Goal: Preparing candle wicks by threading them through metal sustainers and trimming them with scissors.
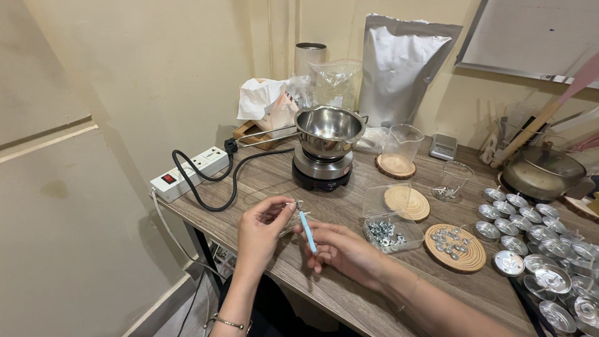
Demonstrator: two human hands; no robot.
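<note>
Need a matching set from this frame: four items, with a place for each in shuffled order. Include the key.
Things:
1. steel pot
2. thin blue tool
3. clear plastic tub
4. power strip

Places:
A. at the table's left edge, black cable plugged in
B. on the small electric hotplate
C. pinched in the right hand, tip up near the left hand
D. between the hands and the round wooden coaster, with small metal pieces inside

Pairs: 1-B, 2-C, 3-D, 4-A
</note>
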